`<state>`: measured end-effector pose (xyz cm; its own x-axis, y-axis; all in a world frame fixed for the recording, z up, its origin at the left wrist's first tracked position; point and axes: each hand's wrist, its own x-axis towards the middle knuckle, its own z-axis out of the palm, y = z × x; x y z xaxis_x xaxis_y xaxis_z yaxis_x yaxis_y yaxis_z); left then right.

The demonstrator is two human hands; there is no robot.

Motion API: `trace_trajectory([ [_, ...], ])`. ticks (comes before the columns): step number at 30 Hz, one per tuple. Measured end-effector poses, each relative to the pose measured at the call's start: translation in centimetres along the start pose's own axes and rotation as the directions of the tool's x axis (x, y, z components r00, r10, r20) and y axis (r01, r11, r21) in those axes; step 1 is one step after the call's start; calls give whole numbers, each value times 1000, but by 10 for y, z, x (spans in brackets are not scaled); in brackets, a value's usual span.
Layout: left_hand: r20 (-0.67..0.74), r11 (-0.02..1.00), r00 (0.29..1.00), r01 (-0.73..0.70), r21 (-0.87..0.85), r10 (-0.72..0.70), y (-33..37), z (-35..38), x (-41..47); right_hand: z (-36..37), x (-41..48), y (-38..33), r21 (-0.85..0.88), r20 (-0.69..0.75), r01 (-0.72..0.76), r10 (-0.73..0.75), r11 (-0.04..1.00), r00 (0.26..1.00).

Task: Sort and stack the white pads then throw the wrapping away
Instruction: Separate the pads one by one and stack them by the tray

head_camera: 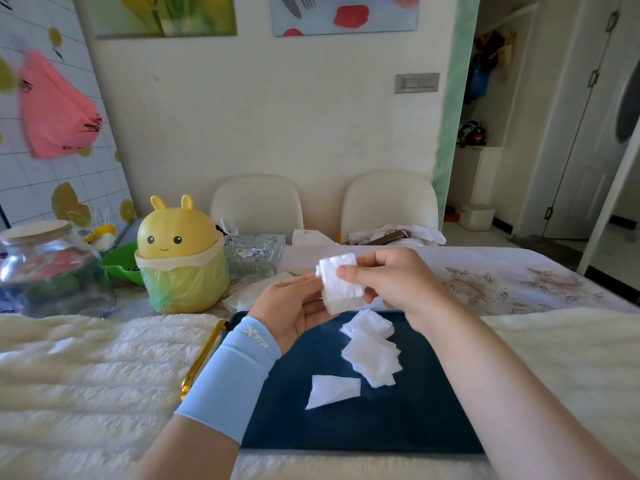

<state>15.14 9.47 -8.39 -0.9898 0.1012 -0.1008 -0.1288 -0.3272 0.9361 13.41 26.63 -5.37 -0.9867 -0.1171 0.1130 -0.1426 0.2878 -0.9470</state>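
We note left hand (294,308) and right hand (398,282) fingers grasping the pad stack (341,284) above the tray (346,427), twelve o'clock end. Judged light, soft, prone to fan: pinch its edges.

Partly covered by the right hand (398,282), above the blue mat (363,427): stack of pads (337,292); hidden under the sleeve (228,375) at the mat's left edge: part of gold tongs (204,355); cut by the frame, far left of the mat: glass jar (52,275); blurred, farther up-left: pink bag (52,109).

soft white pads (341,296), matt navy mat (381,420), fluffy cream cloth (86,375), glass jar (52,271) & glossy plastic bin (176,233)
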Motion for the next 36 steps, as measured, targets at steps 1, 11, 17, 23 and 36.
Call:
trace_trajectory([
  [1,26,1000,1000,-7,9,6,1,1,-1,4,0,1,-30,-12,3,-4,1000,1000],
  [11,101,991,994,-48,126,35,4,-4,-3,14,9,15,-100,-81,-22,14,995,997],
  [17,-234,972,965,-62,226,116,3,-26,8,15,-22,-11,-500,380,327,-136,802,915],
  [23,-255,984,961,-61,167,103,4,-27,5,44,-40,-3,-740,611,398,294,542,735],
  [36,-142,999,989,-33,29,37,0,-18,5,11,-7,-4,321,159,-54,2,946,987],
])
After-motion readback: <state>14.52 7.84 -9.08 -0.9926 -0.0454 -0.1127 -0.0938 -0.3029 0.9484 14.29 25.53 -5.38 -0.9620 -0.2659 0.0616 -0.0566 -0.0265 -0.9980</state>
